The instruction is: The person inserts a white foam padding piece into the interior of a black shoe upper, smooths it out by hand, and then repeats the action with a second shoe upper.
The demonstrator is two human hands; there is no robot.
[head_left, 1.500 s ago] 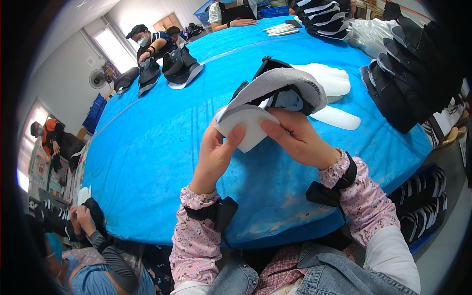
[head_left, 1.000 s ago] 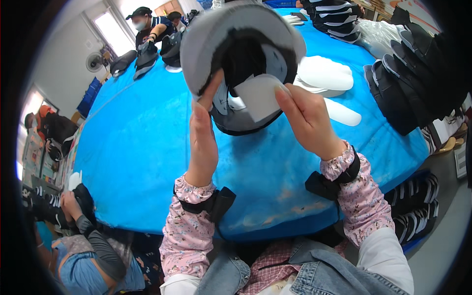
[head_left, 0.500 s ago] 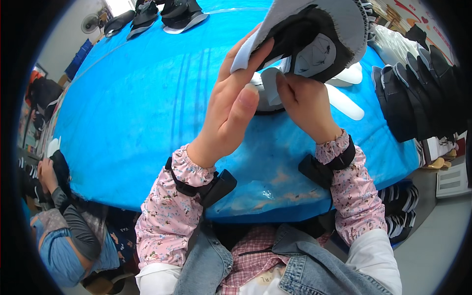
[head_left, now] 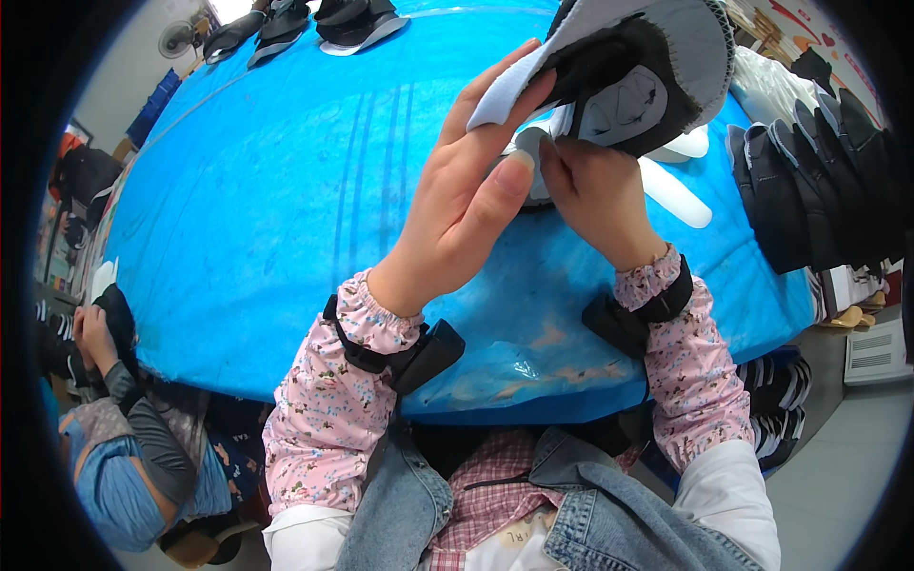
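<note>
Above the far part of the table, my left hand (head_left: 466, 195) grips a black-and-white shoe upper (head_left: 709, 57) by its white edge, with fingers behind it and the thumb in front. The upper is tilted, showing a black inside with a pale grey patch (head_left: 619, 107) and a stitched rim. Close below it, my right hand (head_left: 602, 195) is closed in a pinch on a small pale grey flap (head_left: 533, 143). Whether this flap is joined to the upper is hidden. Behind my hands another grey-and-black piece lies partly covered. White insole-shaped pieces (head_left: 678, 195) rest on the table to the right.
A blue sheet covers the table (head_left: 257, 238). Several black uppers (head_left: 795, 190) stand in a row at the right, beside a white plastic bag (head_left: 771, 81). More black-and-white uppers (head_left: 357, 27) sit at the far left. Another person's hands (head_left: 93, 335) are at the left edge.
Both hands and the upper have shifted slightly to the right in the picture. More of the grey-and-black piece behind is now covered by my left hand. The grips look the same.
</note>
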